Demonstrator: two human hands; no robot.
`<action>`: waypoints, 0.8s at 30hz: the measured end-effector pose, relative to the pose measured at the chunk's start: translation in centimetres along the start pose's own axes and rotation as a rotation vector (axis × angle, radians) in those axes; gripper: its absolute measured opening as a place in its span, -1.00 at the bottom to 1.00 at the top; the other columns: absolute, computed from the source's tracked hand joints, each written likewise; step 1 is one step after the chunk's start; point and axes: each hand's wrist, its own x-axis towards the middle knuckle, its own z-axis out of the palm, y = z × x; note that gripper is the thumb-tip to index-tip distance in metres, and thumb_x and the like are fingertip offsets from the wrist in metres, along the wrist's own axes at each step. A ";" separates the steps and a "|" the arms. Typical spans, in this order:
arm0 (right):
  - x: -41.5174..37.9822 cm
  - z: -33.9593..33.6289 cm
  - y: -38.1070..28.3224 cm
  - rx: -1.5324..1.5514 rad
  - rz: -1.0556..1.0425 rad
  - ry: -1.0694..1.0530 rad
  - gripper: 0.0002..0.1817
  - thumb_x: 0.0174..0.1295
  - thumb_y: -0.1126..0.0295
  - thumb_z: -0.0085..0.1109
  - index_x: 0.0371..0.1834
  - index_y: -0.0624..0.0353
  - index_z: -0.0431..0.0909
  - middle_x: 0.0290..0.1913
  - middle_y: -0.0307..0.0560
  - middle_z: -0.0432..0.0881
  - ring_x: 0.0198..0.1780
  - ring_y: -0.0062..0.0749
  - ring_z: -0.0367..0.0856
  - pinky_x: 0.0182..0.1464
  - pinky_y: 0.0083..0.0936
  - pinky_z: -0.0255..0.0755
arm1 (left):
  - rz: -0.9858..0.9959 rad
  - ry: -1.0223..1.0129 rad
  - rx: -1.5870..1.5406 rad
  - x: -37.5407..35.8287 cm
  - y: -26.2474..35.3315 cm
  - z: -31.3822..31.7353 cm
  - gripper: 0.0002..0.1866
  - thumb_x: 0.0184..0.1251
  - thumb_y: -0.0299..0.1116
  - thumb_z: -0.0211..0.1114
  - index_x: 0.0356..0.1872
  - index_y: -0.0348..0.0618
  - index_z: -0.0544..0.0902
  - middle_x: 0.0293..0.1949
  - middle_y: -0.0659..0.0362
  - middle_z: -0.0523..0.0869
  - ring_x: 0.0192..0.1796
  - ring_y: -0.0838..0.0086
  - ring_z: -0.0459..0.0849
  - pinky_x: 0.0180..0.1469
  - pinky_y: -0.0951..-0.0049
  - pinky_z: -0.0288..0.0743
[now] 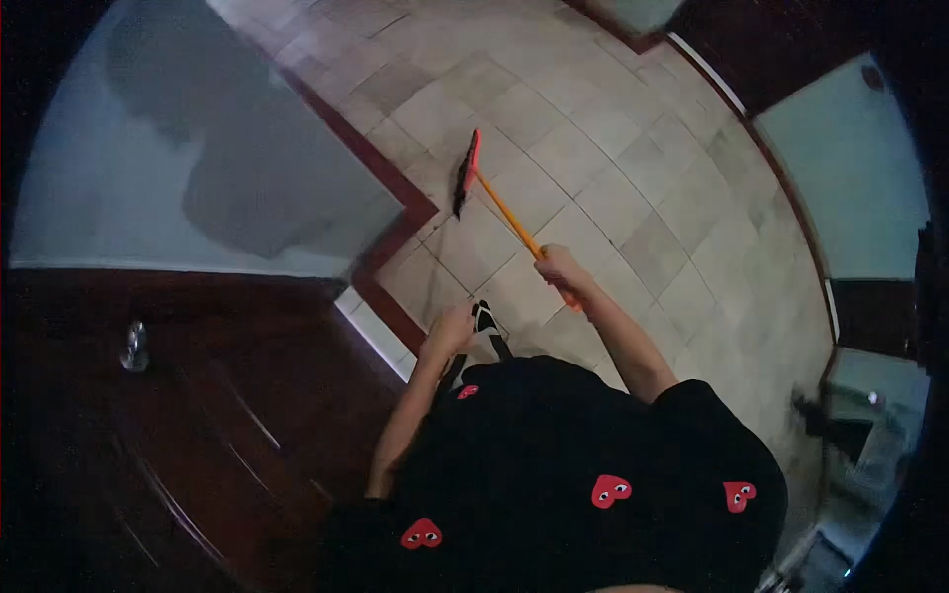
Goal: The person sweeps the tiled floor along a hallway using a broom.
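My right hand [561,269] is wrapped round the orange handle of a broom [509,212]. Its red head with dark bristles is at the far end, over the floor tiles close to a wall corner. The handle's reddish end sticks out below my fist. Lower and to the left, my left hand [453,329] is closed, its fingers curled out of sight, and I cannot tell what it holds. Beside that hand shows a black-and-white shoe [483,316] on the floor.
Beige floor tiles [593,188] stretch ahead and right. A pale wall [247,168] with dark red skirting [395,188] juts in to a corner at left. At lower left stands a dark wooden door [198,415] with a metal knob [135,346]. Dark objects [840,430] stand at far right.
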 end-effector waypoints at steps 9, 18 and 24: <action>-20.3 -11.0 2.6 0.827 -0.023 -0.311 -0.78 -0.05 0.34 -0.23 -0.55 0.21 0.41 -0.63 -0.22 0.37 -0.64 -0.63 0.36 -0.64 -0.72 0.26 | 0.217 -0.620 -0.586 3.2 12.7 2.3 -0.50 0.15 -0.13 -0.17 0.11 -0.08 0.05 -0.16 0.01 0.40 -0.41 0.39 0.51 -0.42 0.47 0.41; -31.8 -7.8 2.2 0.636 -0.084 -0.086 -0.70 -0.06 0.26 -0.24 -0.53 0.29 0.41 -0.64 -0.16 0.44 -0.63 -0.47 0.39 -0.61 -0.55 0.30 | -0.026 -1.421 -0.673 -2.6 20.3 12.4 -0.59 0.04 -0.05 -0.05 -0.33 -0.24 0.44 -0.49 0.13 0.52 -0.50 0.49 0.53 -0.49 0.65 0.38; -29.7 -2.7 2.1 0.404 0.311 -0.231 -0.73 -0.12 0.34 -0.23 -0.49 0.26 0.45 -0.61 0.02 0.47 -0.54 -0.39 0.48 -0.56 -0.46 0.34 | 0.107 -1.491 -0.918 -3.5 17.7 12.5 -0.68 0.07 -0.14 -0.04 -0.38 -0.23 0.44 -0.47 0.12 0.52 -0.49 0.50 0.50 -0.51 0.59 0.37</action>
